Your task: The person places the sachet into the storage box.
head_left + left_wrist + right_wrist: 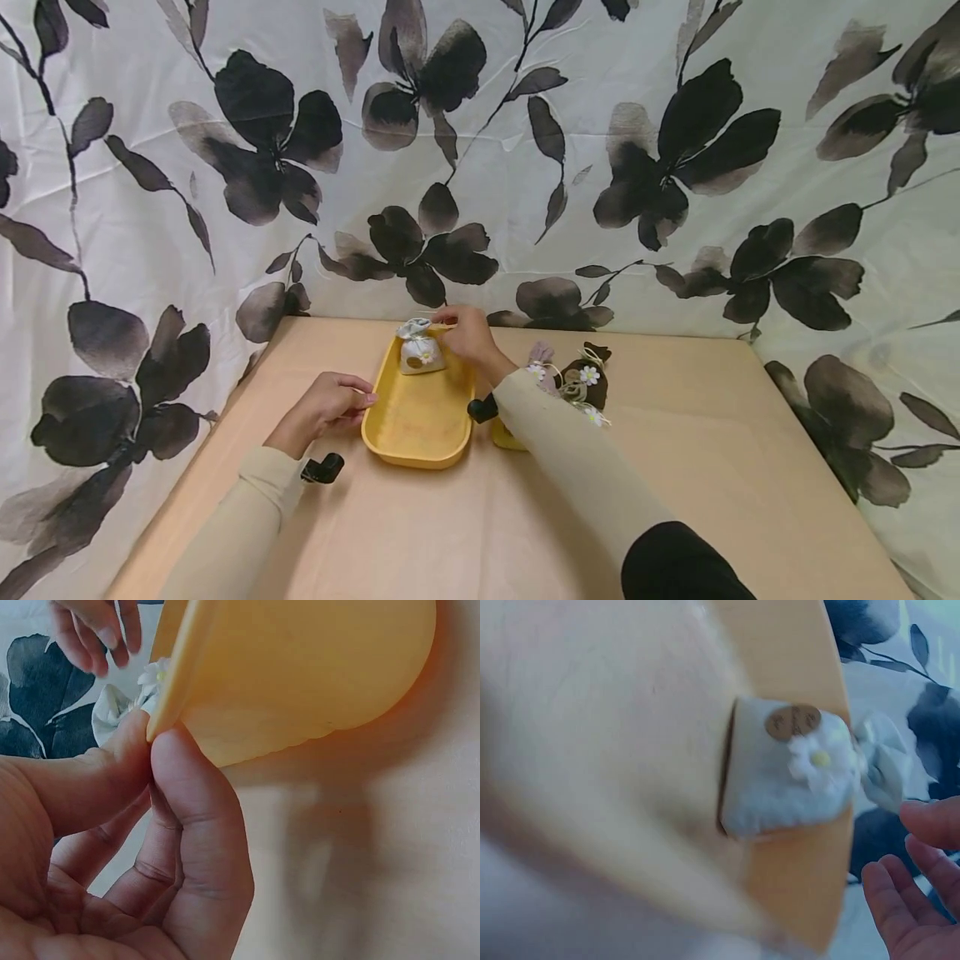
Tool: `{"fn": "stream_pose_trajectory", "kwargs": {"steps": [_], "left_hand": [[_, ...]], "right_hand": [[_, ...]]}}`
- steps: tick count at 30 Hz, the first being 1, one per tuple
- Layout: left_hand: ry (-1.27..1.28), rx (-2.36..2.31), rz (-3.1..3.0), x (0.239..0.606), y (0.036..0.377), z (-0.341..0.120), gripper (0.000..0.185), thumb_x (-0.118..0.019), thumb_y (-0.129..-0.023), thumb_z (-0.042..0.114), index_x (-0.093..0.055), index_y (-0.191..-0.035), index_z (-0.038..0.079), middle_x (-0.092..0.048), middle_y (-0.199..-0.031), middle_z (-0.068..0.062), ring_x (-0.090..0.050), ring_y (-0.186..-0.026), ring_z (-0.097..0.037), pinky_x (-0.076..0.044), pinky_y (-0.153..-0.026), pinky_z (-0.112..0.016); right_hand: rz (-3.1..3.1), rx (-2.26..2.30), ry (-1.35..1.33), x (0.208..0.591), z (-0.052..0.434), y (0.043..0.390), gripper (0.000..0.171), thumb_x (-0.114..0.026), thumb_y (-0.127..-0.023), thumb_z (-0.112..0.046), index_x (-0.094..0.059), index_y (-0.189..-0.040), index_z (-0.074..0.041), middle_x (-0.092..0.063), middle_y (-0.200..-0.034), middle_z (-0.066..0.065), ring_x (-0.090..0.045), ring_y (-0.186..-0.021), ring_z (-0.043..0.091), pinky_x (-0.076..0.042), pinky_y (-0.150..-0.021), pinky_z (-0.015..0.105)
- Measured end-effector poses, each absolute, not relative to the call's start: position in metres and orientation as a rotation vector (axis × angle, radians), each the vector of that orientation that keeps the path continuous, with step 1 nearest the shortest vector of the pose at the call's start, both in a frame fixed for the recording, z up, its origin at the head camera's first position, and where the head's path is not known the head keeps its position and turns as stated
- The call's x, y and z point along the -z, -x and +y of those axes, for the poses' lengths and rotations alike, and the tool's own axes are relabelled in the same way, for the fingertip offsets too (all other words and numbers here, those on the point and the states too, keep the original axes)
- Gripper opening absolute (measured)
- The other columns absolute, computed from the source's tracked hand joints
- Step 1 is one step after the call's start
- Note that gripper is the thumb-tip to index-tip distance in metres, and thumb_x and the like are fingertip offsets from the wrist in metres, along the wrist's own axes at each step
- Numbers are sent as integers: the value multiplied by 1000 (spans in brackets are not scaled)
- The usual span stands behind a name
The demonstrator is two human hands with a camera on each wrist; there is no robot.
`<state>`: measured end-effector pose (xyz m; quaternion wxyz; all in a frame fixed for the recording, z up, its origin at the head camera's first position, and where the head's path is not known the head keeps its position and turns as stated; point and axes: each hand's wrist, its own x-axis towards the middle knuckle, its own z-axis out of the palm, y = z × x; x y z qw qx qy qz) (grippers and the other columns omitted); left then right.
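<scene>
A yellow tray [417,421] lies in front of me in the head view. My left hand [330,406] pinches its left rim between thumb and fingers, as the left wrist view also shows of the rim [180,671]. A small pale grey drawstring pouch [420,357] with a white flower rests at the tray's far end. Its brown oval label [793,722] shows in the right wrist view. Beside the pouch's gathered top is my right hand [468,335], its fingers [889,900] loosely bent and apart, holding nothing.
Right of the tray, partly behind my right sleeve [577,454], sit a dark brown pouch [597,386] and a mauve pouch [542,354] with white flowers. A yellow edge [506,437] shows below them. Floral cloth [525,167] hangs behind the table [675,450].
</scene>
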<state>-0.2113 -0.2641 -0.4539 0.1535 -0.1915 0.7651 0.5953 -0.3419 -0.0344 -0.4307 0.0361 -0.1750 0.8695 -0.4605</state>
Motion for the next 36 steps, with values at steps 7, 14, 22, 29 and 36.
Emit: {"fn": "stream_pose_trajectory", "kwargs": {"steps": [7,14,22,29,36], "left_hand": [[527,-1722,2178,453,210,-265,38,-72,-95,4,-62,-129,-9,-67,-73,3,-59,-59,-5,-55,-56,-17],[514,-1704,2181,452,209,-267,41,-72,-96,6,-60,-132,-10,-66,-73,3,-59,-59,-5,-55,-56,-18],[492,-1675,2201,451,207,-264,42,-73,-97,9,-61,-133,-8,-65,-73,1,-58,-59,-6,-55,-55,-18],[508,-1677,2182,452,207,-266,42,-73,-97,10,-60,-133,-7,-67,-75,2,-60,-61,-7,-56,-57,-19],[493,-1671,2180,453,209,-266,43,-73,-97,10,-60,-134,-7,-67,-76,1,-60,-61,-7,-56,-57,-19]], "right_hand": [[2665,1476,625,414,7,341,27,-73,-89,2,-78,-114,-5,-73,-125,12,-68,-117,35,-61,-99,44],[2669,1463,612,409,54,334,24,-75,-90,-1,-79,-114,-7,-75,-118,14,-70,-113,33,-62,-96,43],[2630,1515,540,412,111,320,26,-77,-90,-3,-77,-116,-6,-73,-122,17,-69,-119,37,-63,-90,43],[2676,1461,496,420,150,308,26,-76,-92,-4,-75,-118,-4,-72,-124,22,-70,-115,37,-64,-88,42],[2706,1445,434,428,187,292,27,-75,-91,0,-75,-118,0,-72,-121,25,-70,-112,37,-62,-84,33]]}}
